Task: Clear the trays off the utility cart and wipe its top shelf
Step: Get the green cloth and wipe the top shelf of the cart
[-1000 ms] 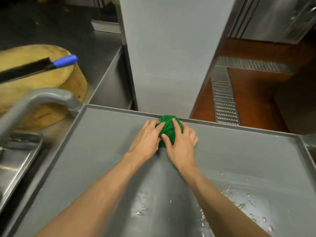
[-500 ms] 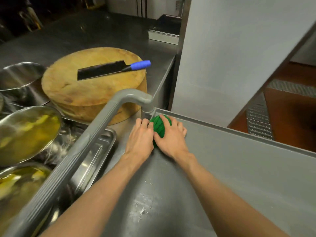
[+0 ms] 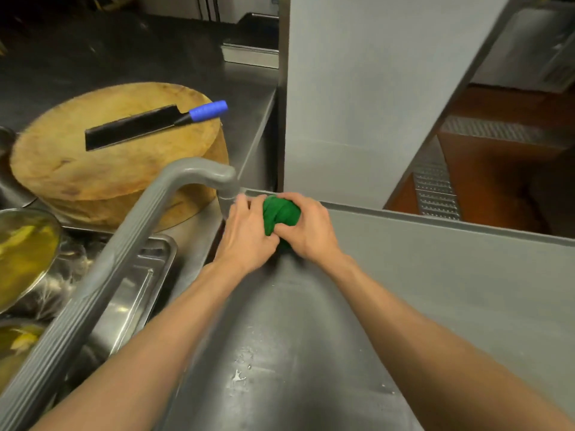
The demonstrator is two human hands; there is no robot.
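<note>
A bunched green cloth [image 3: 280,214] rests on the grey top shelf of the utility cart [image 3: 435,290], pressed into its far left corner. My left hand [image 3: 245,234] covers the cloth's left side and my right hand [image 3: 308,228] covers its right side; both press down on it. The cart's grey handle [image 3: 124,241] curves up at the left edge of the shelf. Water droplets and a wet smear [image 3: 239,374] lie on the shelf nearer to me. No trays are on the shelf.
Left of the cart, a steel counter holds a round wooden chopping block [image 3: 109,169] with a blue-handled cleaver [image 3: 149,124], an empty steel tray [image 3: 137,284] and metal bowls of yellow liquid [image 3: 21,253]. A grey pillar [image 3: 373,88] stands beyond the cart. A floor drain grate [image 3: 435,191] lies at the right.
Both hands have slid the green cloth leftward along the shelf's far edge, from the middle to the left corner by the handle.
</note>
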